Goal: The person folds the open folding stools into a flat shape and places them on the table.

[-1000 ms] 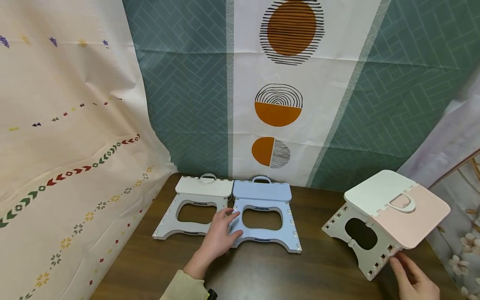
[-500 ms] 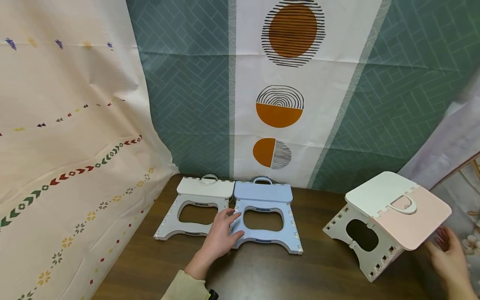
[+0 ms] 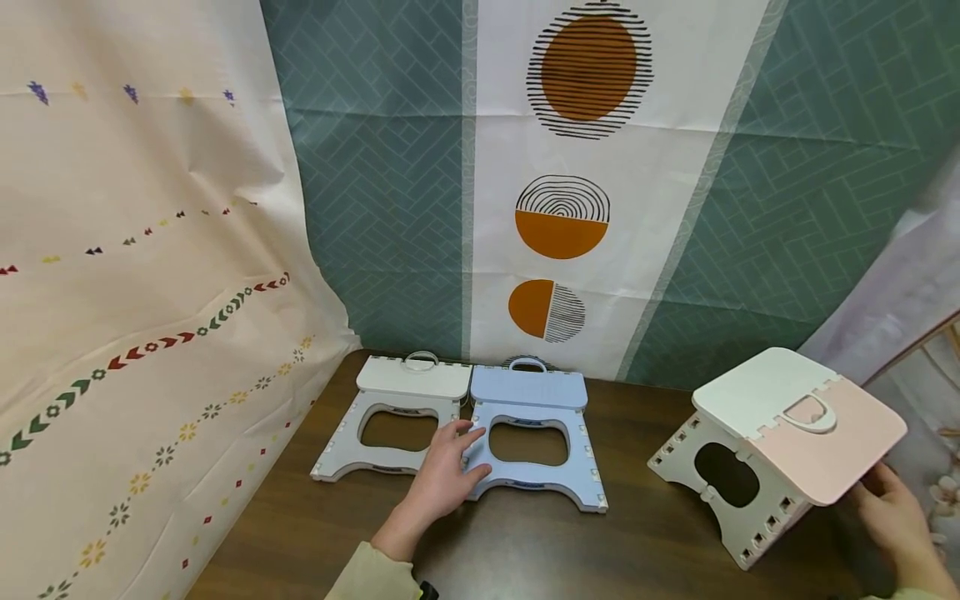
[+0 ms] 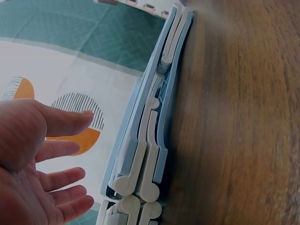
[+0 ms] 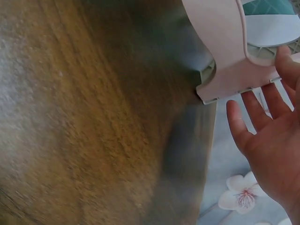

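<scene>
A folding step stool (image 3: 787, 423) with a half mint, half pink top stands unfolded at the table's right. My right hand (image 3: 892, 517) is under its pink side; in the right wrist view the fairly straight fingers (image 5: 255, 110) reach the edge of the pink leg panel (image 5: 229, 61), the thumb overlapping it. My left hand (image 3: 444, 475) is spread, fingers extended, above the left side of a folded blue step stool (image 3: 528, 387), gripping nothing. In the left wrist view that hand shows beside the thin folded blue stool (image 4: 140, 136).
A folded white and pale grey step stool (image 3: 412, 379) lies directly left of the blue one on the dark wooden table (image 3: 562, 550). Patterned cloths hang behind: a cream one (image 3: 150, 208) at left, a green and white one (image 3: 375, 167) at back, a floral one (image 3: 945, 492) at right.
My right hand has left the lower front corner of the unfolded stool and moved right and up, under its pink side. My left hand stays in place; the view has shifted slightly.
</scene>
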The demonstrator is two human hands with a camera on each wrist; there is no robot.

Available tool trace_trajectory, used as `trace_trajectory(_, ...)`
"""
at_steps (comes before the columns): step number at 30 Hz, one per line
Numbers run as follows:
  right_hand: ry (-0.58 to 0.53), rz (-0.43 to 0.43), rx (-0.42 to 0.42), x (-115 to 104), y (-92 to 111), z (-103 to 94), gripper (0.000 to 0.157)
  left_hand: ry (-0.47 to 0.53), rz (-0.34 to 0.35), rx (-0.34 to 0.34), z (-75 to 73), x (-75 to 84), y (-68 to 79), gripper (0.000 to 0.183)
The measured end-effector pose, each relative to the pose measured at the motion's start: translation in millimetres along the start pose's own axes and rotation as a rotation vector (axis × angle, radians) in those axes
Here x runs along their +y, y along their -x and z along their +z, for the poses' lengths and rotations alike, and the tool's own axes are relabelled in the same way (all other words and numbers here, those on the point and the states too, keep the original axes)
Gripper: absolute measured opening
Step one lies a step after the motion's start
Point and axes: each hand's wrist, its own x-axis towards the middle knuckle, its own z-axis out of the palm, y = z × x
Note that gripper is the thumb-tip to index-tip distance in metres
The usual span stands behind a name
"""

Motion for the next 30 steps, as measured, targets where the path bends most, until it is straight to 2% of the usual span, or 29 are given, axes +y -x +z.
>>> trace_trajectory(7, -0.096, 0.052, 0.026, 0, 5, 9.4, 0.062, 0.002, 0.018, 0.002, 1.8, 3.4, -1.4, 0.053)
trace_trajectory(13, -0.228, 0.048, 0.042, 4, 16, 14.6, 0.061, 0.050, 0.024, -0.019, 6.5, 13.0, 0.1, 0.051)
trace_trajectory(16, -0.196, 0.099, 0.052, 1, 20, 13.7, 0.063, 0.088, 0.038, -0.019, 11.5, 21.6, -1.1, 0.049)
trace_trajectory(22, -0.010, 0.205, 0.057, -8, 31, 8.2, 0.072, 0.166, 0.126, -0.004, 28.9, 44.3, -5.2, 0.041)
trace_trajectory(26, 0.005, 0.191, 0.037, -9, 39, 5.5, 0.071, 0.253, 0.155, -0.014, 43.9, 60.9, -6.5, 0.043)
trace_trajectory(30, -0.011, 0.119, -0.004, -9, 47, 3.9, 0.062, 0.327, 0.140, -0.058, 58.4, 77.8, -7.7, 0.047)
